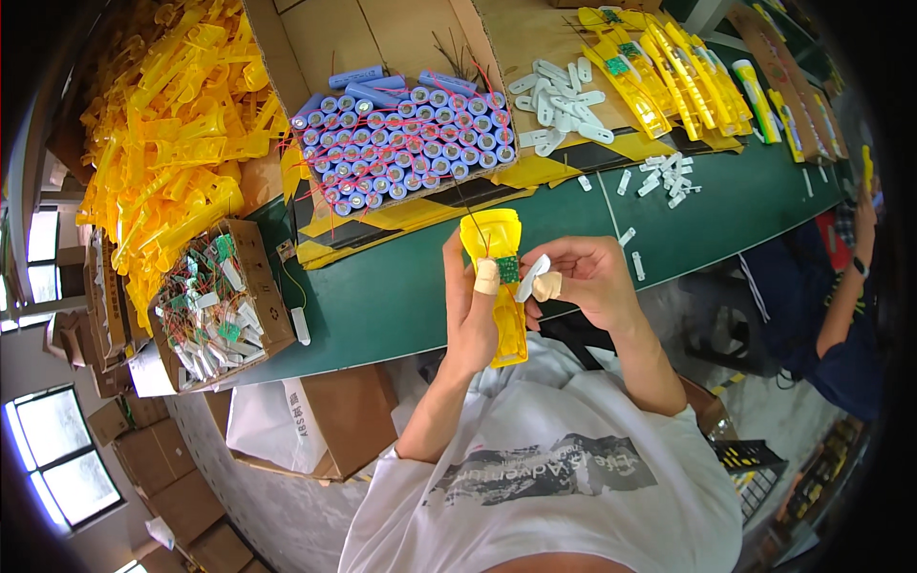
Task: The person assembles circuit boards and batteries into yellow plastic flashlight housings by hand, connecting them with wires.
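Observation:
My left hand (468, 310) is closed round a yellow plastic housing (497, 234), held upright in front of my chest. A small green circuit board (509, 269) sits inside the housing, with thin wires rising from its upper end. Close beside the board, my right hand (587, 277) pinches a white oblong plastic piece (533, 279) between thumb and fingers. Whether that piece touches the housing, I cannot tell. Tan coverings wrap both thumbs. Similar white oblong pieces (559, 100) lie piled on cardboard at the far side of the bench.
Blue cylindrical cells with red wires (406, 143) fill a cardboard box behind my hands. Yellow housings (191, 124) heap at left, above a box of wired circuit boards (215, 306). Assembled yellow housings (669, 76) and small white parts (669, 177) lie right. Another person's arm (850, 277) shows far right.

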The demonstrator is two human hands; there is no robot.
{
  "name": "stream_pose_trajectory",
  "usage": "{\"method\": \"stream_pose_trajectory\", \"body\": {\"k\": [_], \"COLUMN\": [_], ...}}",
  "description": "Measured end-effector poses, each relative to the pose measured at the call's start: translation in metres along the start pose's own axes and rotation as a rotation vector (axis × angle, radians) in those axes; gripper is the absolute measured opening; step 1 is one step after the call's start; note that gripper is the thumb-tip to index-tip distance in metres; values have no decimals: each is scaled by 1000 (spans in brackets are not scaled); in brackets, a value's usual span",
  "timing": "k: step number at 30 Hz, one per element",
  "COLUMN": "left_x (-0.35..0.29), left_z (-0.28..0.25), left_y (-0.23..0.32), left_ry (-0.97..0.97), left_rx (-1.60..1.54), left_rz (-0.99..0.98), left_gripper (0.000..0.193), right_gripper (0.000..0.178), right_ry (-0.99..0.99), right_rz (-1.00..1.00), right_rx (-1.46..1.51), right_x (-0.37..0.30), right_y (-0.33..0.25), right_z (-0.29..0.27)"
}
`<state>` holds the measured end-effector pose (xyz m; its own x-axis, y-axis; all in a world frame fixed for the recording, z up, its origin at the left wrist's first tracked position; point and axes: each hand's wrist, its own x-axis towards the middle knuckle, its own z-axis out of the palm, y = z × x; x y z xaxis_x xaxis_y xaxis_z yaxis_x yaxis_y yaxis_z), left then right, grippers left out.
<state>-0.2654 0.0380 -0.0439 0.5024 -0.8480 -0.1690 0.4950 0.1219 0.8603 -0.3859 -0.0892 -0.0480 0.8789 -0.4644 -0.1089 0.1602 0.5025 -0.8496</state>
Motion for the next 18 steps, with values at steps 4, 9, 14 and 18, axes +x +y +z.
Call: {"method": "stream_pose_trajectory", "body": {"k": [4, 9, 14, 18], "left_x": [3, 4, 9, 11], "left_z": [8, 8, -2, 0], "left_y": [-6, -11, -18, -20], "left_ry": [34, 57, -53, -46], "left_rx": [108, 136, 392, 466], "left_rz": [118, 196, 192, 238], "left_gripper": [48, 47, 31, 27], "right_gripper": [28, 29, 29, 31], "right_ry": [55, 75, 110, 116], "right_rz": [5, 10, 16, -42], "right_rx": [-100, -177, -254, -534], "right_x": [-1, -1, -4, -4], "right_y": [-3, -8, -10, -18], "right_z": [-3, -5, 3, 16]}}
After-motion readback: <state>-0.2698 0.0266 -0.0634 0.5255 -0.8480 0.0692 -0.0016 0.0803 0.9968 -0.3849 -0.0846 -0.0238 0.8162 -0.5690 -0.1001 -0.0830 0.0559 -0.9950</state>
